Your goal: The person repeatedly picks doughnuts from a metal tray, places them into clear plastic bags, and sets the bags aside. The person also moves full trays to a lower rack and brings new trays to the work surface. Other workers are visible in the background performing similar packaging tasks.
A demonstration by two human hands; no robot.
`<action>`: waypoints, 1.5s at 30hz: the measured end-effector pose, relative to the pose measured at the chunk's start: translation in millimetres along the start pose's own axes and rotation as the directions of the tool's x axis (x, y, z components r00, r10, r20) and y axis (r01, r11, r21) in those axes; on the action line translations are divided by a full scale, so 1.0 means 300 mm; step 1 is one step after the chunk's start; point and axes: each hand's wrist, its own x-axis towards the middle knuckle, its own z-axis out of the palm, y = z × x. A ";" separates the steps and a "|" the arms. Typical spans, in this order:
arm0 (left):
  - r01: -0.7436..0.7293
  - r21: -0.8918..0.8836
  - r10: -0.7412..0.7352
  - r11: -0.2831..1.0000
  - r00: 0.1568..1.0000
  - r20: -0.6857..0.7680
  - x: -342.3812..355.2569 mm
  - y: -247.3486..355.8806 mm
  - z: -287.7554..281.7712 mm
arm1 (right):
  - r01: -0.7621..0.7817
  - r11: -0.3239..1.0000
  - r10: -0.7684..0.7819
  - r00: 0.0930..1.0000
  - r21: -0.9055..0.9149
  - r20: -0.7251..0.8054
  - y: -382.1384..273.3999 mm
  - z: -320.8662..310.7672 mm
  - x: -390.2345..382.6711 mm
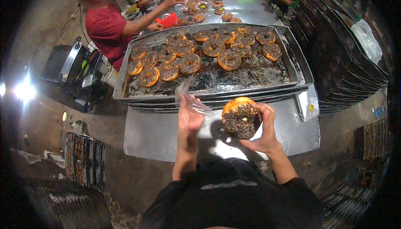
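Note:
My right hand [264,128] holds a ring doughnut [241,118] topped with dark chocolate sprinkles, tilted toward me over the steel table [154,135]. A clear plastic bag [190,97] is pinched in my left hand [189,118], just left of the doughnut. Beyond both hands lies a large metal tray [125,85] carrying several more sprinkled doughnuts [190,63] and loose sprinkles.
A person in a red shirt [106,28] works at the tray's far left corner, beside a red object [168,20]. Bagged doughnuts [200,7] lie further up the table, other hands reaching there. Dark stacked trays [346,62] line the right. A crate of packed doughnuts [83,158] sits low left.

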 end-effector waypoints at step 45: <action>-0.584 0.802 -0.562 0.124 0.625 0.542 0.163 -0.568 -0.636 | -0.859 0.500 0.705 0.328 -0.112 0.628 0.207 0.219 -0.334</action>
